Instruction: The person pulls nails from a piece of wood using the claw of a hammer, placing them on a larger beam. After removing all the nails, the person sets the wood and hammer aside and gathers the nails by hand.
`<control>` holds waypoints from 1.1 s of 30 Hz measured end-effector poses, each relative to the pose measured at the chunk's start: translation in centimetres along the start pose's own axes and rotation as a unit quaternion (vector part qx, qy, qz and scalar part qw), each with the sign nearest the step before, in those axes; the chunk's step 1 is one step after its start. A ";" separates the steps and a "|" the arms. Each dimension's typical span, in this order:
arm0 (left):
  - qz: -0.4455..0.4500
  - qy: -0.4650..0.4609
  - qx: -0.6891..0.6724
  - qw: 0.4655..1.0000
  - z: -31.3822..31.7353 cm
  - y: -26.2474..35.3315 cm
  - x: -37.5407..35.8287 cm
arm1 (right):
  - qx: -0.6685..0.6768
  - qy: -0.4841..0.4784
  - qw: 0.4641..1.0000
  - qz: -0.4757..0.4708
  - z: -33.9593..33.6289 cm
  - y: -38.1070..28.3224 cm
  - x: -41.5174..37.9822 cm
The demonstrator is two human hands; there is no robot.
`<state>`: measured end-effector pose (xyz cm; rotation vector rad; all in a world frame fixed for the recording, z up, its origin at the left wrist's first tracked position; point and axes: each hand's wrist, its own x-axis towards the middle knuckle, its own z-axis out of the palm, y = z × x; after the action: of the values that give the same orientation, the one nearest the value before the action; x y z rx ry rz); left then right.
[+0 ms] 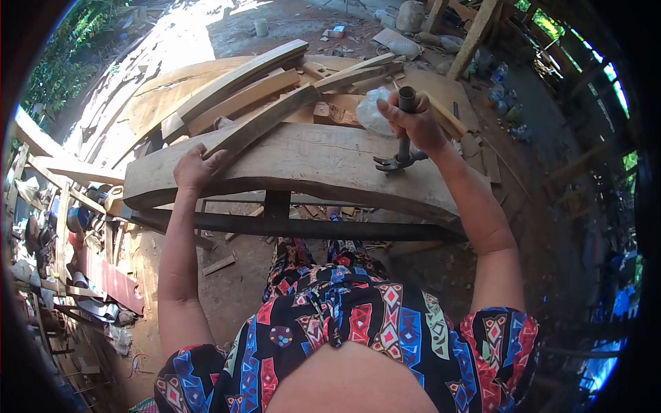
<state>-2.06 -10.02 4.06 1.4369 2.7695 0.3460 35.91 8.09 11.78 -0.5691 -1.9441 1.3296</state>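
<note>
The head view looks down on an open-air woodworking yard with a dirt floor (227, 289) strewn with offcuts, greenery at the upper left and timber posts at the upper right. A dark metal frame (289, 226) carries a thick, curved wooden slab (310, 162) that serves as the desk; its near edge bows toward the person. Behind it lies a broad pale board (172, 89), and several long curved wooden pieces (241, 82) are stacked slantwise across the far side of the desk. A crumpled plastic bag (372, 110) sits near the far right corner, just beside the right hand.

The left hand (196, 168) lies flat with fingers spread near the left end of the desk, resting against the lower end of one slanting curved strip (265, 120); it grips nothing. The right hand (416, 124) is closed around the metal handle of a claw hammer (403, 148), which stands roughly upright with its head down on the slab's top, right of centre. The two hands are well apart, one toward each end of the desk.

Below the desk the person's patterned shirt (358, 330) fills the lower view. At the left edge of the yard, planks and assorted clutter (82, 275) pile on the ground.
</note>
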 end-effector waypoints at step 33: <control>0.342 0.030 -0.110 0.933 7.9 17.8 -5.2 | -0.479 0.125 0.843 -0.209 -6.6 5.2 -12.3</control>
<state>16.11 -2.78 -0.64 2.2982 2.0716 0.6776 48.82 5.60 4.75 -0.6623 -2.2367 -0.0693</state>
